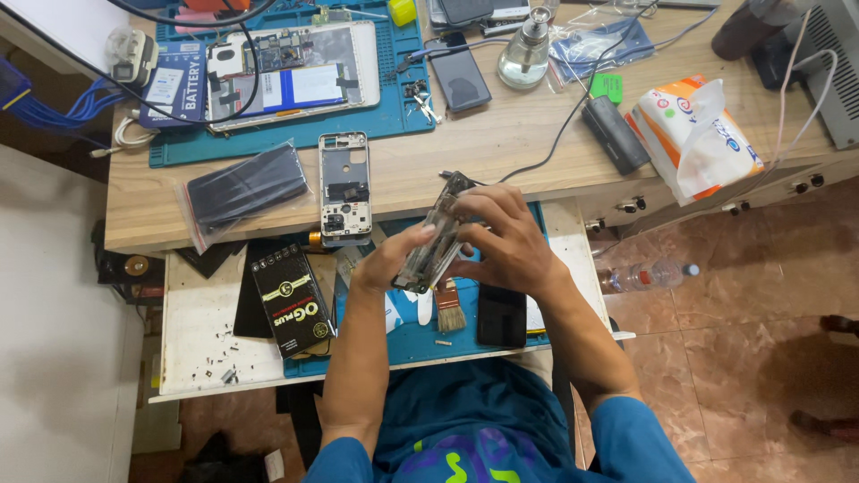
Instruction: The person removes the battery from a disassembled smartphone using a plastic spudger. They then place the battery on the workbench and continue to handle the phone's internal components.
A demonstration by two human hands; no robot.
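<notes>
Above the pull-out tray (192, 309), left hand (389, 259) and right hand (506, 237) both grip an opened phone (438, 234).

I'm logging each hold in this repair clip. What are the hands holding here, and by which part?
Both hands hold one opened phone body, tilted on edge. The left hand grips its lower end; the right hand wraps the upper end and far edge.

Single head-worn view, looking steeply down, close over the workbench (501, 152), floor at right
</notes>
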